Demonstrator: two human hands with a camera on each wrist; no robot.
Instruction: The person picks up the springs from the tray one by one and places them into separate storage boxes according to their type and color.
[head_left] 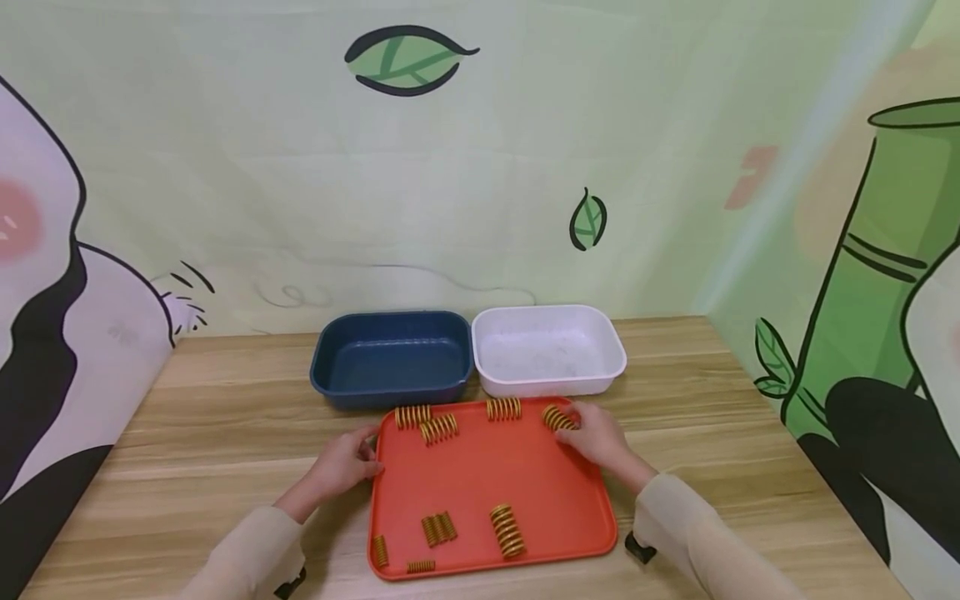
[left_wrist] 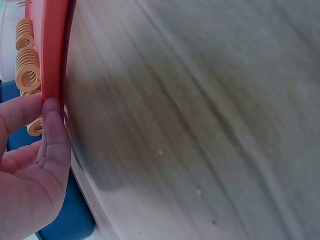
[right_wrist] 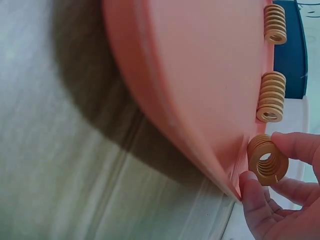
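A red tray point(head_left: 472, 475) lies on the wooden table with several gold coil springs on it. At its left edge my left hand point(head_left: 343, 461) pinches the rim between thumb and fingers, clearly seen in the left wrist view. My right hand point(head_left: 597, 435) is at the far right corner and grips a thick coil spring point(right_wrist: 268, 160) between thumb and fingers. Along the far rim lie another spring point(head_left: 503, 408) and, further left, a pair of springs point(head_left: 439, 428). Nearer me are a large spring point(head_left: 507, 531), a cluster of small springs point(head_left: 438, 529) and two thin springs point(head_left: 421, 567).
Behind the tray stand a dark blue bin point(head_left: 392, 358) and, right beside it, a white bin point(head_left: 551, 350). The wooden table point(head_left: 720, 467) extends to both sides. A printed cloth backdrop point(head_left: 480, 183) hangs behind the bins.
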